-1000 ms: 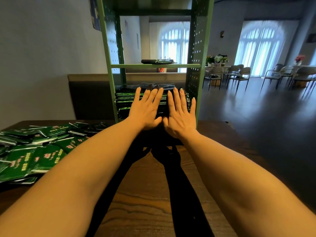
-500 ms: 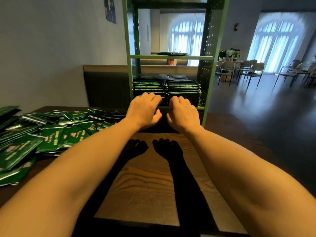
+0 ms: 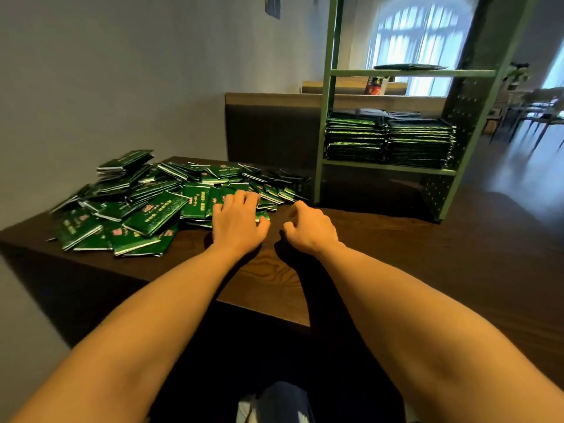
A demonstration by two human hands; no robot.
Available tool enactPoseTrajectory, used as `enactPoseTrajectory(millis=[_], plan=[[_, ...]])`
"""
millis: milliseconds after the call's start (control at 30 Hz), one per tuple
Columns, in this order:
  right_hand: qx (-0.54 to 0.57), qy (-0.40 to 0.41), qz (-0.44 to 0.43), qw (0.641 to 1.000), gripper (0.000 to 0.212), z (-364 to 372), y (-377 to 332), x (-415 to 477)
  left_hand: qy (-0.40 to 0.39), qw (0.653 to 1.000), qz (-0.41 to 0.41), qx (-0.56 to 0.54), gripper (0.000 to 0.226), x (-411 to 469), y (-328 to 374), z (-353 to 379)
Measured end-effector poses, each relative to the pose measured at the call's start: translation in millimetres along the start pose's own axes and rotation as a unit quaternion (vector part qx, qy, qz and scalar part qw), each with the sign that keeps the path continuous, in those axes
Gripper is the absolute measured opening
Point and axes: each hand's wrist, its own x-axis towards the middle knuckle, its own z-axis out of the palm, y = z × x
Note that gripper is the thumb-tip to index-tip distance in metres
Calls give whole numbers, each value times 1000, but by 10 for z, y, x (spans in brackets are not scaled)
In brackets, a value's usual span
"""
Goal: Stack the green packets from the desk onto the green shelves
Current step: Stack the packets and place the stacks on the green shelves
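Observation:
A loose pile of green packets point(image 3: 146, 206) covers the left part of the dark wooden desk point(image 3: 396, 254). My left hand point(image 3: 236, 222) rests on the pile's right edge, fingers bent over the packets there; whether it grips one I cannot tell. Just to its right, my right hand point(image 3: 309, 228) hovers over bare wood with fingers loosely curled, holding nothing. The green shelves point(image 3: 387, 170) stand at the desk's back right. Two neat stacks of packets point(image 3: 390, 141) fill the lower shelf, and a thin layer of packets point(image 3: 409, 67) lies on the shelf above.
A grey wall runs along the left side. Behind the desk is a dark bench back with a wooden top point(image 3: 274, 100). Chairs and tables point(image 3: 537, 114) stand in the open room at the far right, near bright windows.
Both hands have drawn back from the stacks on the lower shelf and swung left to the loose pile. My view turned left with them.

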Motion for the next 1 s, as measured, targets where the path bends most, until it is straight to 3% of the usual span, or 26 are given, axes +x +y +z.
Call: enactPoseTrajectory(millis=[133,267,367,633,833,900,1000], plan=[[200,28,37,979,16,312,-159,37,-43,994,-101,17,62,-176,-245,32],[252,78,52,963,9,436,-89,67,-120,978,-170,-12,73,-242,-331,112],[273,85,46,957,8,433,-42,85,-150,971,-181,-33,64,-213,-343,132],[246,78,37,965,6,472,-21,83,-64,982,-174,-38,51,-231,-319,148],[204,22,90,975,19,430,-221,201,54,966,-206,-145,38,-234,-383,129],[259,-8,128,957,21,418,-322,309,79,945,-238,-208,32,-226,-404,87],[387,-56,184,902,20,441,-448,455,106,906,-295,-283,26,-195,-447,65]])
